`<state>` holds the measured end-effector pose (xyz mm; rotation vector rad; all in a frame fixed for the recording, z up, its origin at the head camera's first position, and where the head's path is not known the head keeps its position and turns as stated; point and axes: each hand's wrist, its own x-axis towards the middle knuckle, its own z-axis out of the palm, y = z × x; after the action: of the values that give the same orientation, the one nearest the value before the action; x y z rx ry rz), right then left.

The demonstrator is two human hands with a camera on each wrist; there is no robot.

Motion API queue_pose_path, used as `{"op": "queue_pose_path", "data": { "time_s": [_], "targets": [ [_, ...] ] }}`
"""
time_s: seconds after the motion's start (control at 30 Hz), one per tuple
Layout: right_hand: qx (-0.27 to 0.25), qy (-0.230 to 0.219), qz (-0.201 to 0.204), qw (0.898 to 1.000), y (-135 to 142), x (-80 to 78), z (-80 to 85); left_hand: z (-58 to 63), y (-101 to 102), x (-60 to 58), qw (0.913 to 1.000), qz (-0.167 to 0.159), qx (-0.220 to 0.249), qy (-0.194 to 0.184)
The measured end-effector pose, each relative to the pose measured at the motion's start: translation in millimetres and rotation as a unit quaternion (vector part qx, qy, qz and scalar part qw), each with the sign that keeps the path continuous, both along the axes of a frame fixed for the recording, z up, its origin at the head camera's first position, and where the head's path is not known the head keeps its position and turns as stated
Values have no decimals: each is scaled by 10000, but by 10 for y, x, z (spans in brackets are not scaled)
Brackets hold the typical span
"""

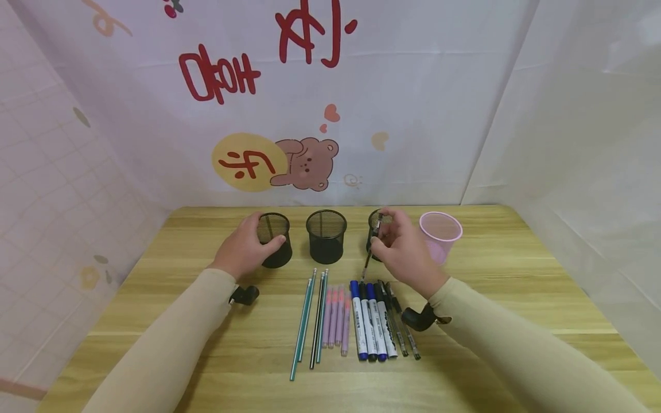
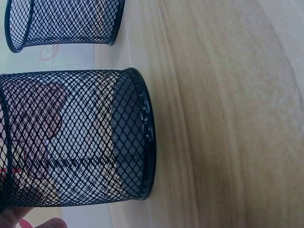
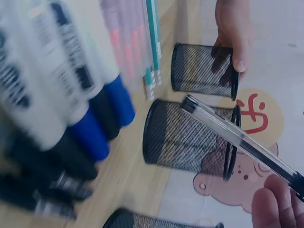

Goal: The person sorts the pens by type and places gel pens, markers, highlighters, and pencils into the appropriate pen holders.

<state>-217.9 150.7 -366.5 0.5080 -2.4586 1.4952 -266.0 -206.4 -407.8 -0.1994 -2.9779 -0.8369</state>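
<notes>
Left hand (image 1: 242, 249): left of centre in the head view; fingers and thumb curl round the rim of the leftmost cup.
Leftmost cup (image 1: 276, 255): black mesh, upright on the wooden surface (image 1: 232, 355).
Pencils (image 1: 317, 321): four, three teal and one black, lower centre of the frame, lying lengthwise.
Middle cup (image 1: 326, 249): black mesh, upright, near centre, apart from both hands.
Highlighters (image 1: 333, 318): four, pink and purple, just right of the pencils.
Markers (image 1: 377, 327): four white-bodied, two blue-capped, two black-capped.
Held pen (image 3: 237, 138): clear barrel, black fittings; right of centre in the head view, tilted, in front of the third cup.
Third cup (image 1: 372, 222): black mesh, partly hidden; contents not legible.
Right hand (image 1: 408, 252): thumb and fingers pinch the held pen.
Lying pens (image 1: 405, 330): two, right of the markers.
Pink cup (image 1: 439, 252): mesh, right of the right hand.
Step, judged: one pen lifted, being sorted toward a cup.
Next move, judged: calls for a firm pinch and the pen's lower end raised clear of a rim; which cup, cannot tell.
</notes>
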Motion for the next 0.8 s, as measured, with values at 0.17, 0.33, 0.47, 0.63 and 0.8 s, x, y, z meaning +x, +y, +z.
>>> {"op": "queue_pose_path", "data": {
  "time_s": [0.17,0.33,0.47,0.63,0.8],
  "targets": [
    [-520,-30,-159,9985,-173,-34,17,3,4,-1,10000,-2,2,13],
    [-1217,-3,-209,9924,-366,-73,45,3,4,-1,10000,-10,26,13],
    [-1648,151,-370,9855,-537,-111,69,5,8,5,10000,-5,36,17],
    [-2031,335,-524,9772,-759,-152,102,9,15,10,10000,-37,29,49],
    [-2085,402,-585,9754,-940,-199,88,16,14,10,10000,-45,-42,3]
  ]
}}
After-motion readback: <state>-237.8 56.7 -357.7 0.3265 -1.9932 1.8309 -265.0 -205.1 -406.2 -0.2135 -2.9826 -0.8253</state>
